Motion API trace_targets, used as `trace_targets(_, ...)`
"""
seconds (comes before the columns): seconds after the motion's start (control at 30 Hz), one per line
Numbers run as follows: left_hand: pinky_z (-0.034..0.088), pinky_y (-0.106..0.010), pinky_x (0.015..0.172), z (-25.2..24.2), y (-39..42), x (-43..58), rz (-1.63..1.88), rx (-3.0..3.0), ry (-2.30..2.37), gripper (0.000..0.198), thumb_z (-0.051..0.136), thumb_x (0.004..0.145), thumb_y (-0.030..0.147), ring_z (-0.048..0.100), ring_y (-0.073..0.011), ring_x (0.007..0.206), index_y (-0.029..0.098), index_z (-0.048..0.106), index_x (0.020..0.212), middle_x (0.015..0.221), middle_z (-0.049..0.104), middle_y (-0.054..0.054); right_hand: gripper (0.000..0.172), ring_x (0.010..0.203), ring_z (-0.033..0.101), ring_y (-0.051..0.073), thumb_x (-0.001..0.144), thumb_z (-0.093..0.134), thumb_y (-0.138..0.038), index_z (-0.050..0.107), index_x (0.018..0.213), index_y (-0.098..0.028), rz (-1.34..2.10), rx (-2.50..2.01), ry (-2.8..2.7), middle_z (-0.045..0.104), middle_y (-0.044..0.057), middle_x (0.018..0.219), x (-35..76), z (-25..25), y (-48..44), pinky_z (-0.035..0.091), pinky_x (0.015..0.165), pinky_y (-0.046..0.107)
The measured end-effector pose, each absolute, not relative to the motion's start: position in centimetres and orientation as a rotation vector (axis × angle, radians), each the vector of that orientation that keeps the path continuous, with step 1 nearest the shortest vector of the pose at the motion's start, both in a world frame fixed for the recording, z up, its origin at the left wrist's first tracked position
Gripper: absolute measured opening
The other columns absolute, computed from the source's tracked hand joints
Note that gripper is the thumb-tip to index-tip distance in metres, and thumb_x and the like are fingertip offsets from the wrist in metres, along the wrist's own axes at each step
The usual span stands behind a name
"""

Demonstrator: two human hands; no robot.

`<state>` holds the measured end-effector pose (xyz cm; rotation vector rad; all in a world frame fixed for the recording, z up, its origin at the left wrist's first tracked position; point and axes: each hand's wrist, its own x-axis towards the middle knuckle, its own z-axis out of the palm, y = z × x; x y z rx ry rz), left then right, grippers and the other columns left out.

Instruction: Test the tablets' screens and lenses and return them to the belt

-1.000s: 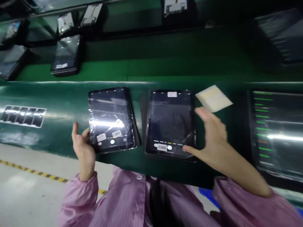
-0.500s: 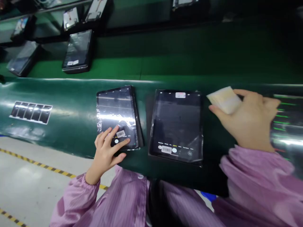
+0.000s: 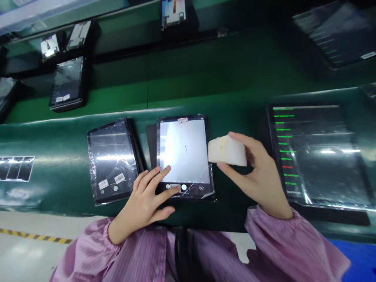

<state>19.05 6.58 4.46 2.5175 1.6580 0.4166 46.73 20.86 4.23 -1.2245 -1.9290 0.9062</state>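
My left hand [image 3: 149,196] lies with fingers spread over the lower left part of the middle tablet [image 3: 188,152], whose screen glows white with a small dark mark in it. A sticker sits at that tablet's top edge. Pinched between thumb and fingers of my right hand [image 3: 258,172] is a pale foam block [image 3: 229,150], just right of the middle tablet. To the left, a film-wrapped tablet [image 3: 113,156] with a dark screen and two labels rests on the bench. On the right, another wrapped tablet [image 3: 317,156] shows green lines of text and one red line.
Beyond the bench edge runs a green conveyor [image 3: 182,82]. It carries a stack of tablets [image 3: 68,84] on the left and a tablet [image 3: 337,33] at far right. A sheet of dark rectangles [image 3: 17,168] lies at the left. Several display units [image 3: 173,13] stand farther back.
My left hand has moved from the left tablet to the middle one. The foam block in my right hand came left, closer to the middle tablet, whose dark screen turned white. The view swung right.
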Motion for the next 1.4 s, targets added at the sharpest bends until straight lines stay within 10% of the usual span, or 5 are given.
trace_targets(0.4,0.026,-0.051,0.124,4.4,6.4,18.8,0.538,2.309,1.758,0.041,0.054,0.103,0.05,0.038,-0.0333,0.151,0.033,0.063,0.139,0.165,0.043,-0.009,0.047,0.12,0.069,0.032,0.092,0.072,-0.034,0.061,0.137,-0.026,0.953,-1.223,-1.944,0.067,0.009,0.137,46.4,4.3,21.1,0.063,0.098,0.05)
trace_targets(0.67,0.033,-0.052,0.126,3.8,0.8,8.2,1.338,0.838,2.415,0.075,0.075,0.091,0.043,0.04,-0.0323,0.153,0.035,0.04,0.157,0.165,0.042,-0.011,0.06,0.089,0.075,0.039,0.083,0.073,-0.059,0.06,0.136,-0.035,0.752,-1.442,-2.129,0.074,0.008,0.124,44.1,6.8,21.8,0.062,0.063,0.051)
trace_targets(0.93,0.03,-0.056,0.129,1.4,-0.2,8.8,1.229,0.769,2.162,0.103,0.081,0.085,0.048,0.029,-0.0343,0.16,0.04,0.017,0.165,0.172,0.029,-0.013,0.05,0.106,0.072,0.031,0.09,0.061,-0.018,0.054,0.138,-0.028,0.919,-0.899,-2.355,0.066,0.006,0.139,30.0,8.6,21.0,0.063,0.086,0.047)
trace_targets(1.4,0.037,-0.06,0.124,1.8,-0.5,7.4,1.236,0.863,1.969,0.108,0.078,0.088,0.048,0.031,-0.037,0.159,0.04,0.004,0.166,0.171,0.029,-0.015,0.051,0.104,0.072,0.03,0.09,0.068,-0.025,0.056,0.139,-0.027,1.049,-0.923,-2.31,0.066,0.007,0.138,26.8,6.6,20.9,0.065,0.084,0.047)
